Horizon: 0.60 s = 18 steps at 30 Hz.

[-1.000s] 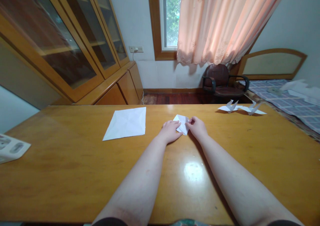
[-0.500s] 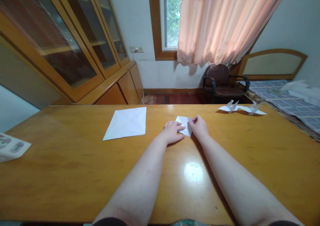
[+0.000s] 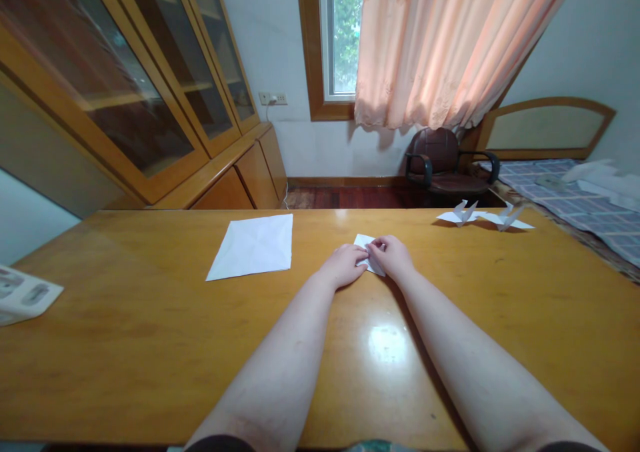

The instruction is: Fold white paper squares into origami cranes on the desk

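A small folded piece of white paper point(image 3: 361, 240) lies on the wooden table in front of me, partly covered by my fingers. From its left side, my left hand point(image 3: 344, 265) grips it against the table, fingers and thumb gathered at the paper's middle. My right hand point(image 3: 393, 255) is closed in a pinch on the paper from the right, its fingertips meeting those of the left. The exact fold under the fingertips is hidden.
A larger creased white sheet point(image 3: 255, 247) lies to the left on the table point(image 3: 150, 345). Two folded paper cranes point(image 3: 459, 215) stand at the far right edge. A white printed item point(image 3: 27, 295) sits at the left edge. Beyond are a chair point(image 3: 440, 162) and a bed.
My right hand has moved left across the paper to meet the left fingertips. My left fingers, spread before, have drawn together. The paper has turned slightly.
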Each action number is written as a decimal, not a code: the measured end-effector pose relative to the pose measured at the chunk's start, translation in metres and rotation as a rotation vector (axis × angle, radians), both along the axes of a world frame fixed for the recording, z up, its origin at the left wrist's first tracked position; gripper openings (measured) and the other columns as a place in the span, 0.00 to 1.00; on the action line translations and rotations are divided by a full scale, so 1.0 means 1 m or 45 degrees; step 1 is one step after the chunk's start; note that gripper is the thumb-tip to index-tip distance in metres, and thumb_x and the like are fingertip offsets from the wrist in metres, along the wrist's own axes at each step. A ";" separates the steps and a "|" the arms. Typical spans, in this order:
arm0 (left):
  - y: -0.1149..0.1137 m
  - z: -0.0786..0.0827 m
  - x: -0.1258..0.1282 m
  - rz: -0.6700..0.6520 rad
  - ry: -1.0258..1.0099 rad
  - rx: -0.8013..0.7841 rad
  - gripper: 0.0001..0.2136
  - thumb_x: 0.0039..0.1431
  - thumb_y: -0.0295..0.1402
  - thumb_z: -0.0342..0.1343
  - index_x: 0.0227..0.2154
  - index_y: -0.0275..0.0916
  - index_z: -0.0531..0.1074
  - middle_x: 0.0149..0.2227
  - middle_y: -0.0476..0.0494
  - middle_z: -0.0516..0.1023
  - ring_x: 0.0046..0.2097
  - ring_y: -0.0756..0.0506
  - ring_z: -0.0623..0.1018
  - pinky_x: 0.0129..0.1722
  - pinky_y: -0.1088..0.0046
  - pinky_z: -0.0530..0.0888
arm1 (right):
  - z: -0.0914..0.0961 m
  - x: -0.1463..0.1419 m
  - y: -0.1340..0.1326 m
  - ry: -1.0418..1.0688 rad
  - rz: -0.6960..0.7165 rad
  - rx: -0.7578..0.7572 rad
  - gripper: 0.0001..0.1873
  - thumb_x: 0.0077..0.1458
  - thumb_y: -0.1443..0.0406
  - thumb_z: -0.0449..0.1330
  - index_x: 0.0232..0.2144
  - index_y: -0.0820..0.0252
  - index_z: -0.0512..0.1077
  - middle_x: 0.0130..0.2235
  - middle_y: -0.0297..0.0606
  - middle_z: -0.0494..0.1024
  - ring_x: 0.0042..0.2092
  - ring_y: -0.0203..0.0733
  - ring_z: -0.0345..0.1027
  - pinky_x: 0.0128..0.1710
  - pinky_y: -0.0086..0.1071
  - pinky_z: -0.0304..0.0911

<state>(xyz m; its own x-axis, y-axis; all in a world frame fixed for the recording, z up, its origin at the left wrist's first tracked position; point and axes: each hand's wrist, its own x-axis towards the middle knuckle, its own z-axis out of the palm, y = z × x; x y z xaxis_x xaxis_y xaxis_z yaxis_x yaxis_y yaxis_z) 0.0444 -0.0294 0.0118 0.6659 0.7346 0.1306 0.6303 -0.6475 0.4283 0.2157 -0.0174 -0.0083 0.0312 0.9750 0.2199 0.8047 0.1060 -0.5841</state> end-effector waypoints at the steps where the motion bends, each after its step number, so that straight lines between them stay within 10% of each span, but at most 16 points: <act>1: 0.000 -0.001 0.000 0.018 0.007 -0.001 0.16 0.59 0.33 0.47 0.47 0.44 0.73 0.52 0.47 0.73 0.53 0.45 0.70 0.57 0.68 0.64 | 0.000 0.000 0.000 -0.016 0.002 -0.014 0.12 0.52 0.59 0.55 0.30 0.59 0.75 0.34 0.39 0.76 0.37 0.40 0.67 0.38 0.31 0.58; 18: 0.000 -0.008 -0.002 0.265 0.169 0.034 0.21 0.59 0.41 0.49 0.56 0.49 0.62 0.56 0.46 0.66 0.56 0.42 0.65 0.57 0.62 0.61 | -0.006 0.003 0.003 -0.280 0.117 -0.122 0.17 0.57 0.58 0.54 0.46 0.47 0.74 0.56 0.35 0.70 0.59 0.49 0.57 0.58 0.45 0.48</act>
<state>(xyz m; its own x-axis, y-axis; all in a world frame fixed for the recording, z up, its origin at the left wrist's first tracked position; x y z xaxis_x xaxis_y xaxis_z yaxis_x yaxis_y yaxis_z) 0.0427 -0.0297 0.0038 0.5129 0.8553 0.0732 0.8011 -0.5075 0.3172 0.2186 -0.0148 -0.0144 -0.0970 0.9882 0.1182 0.9032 0.1373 -0.4067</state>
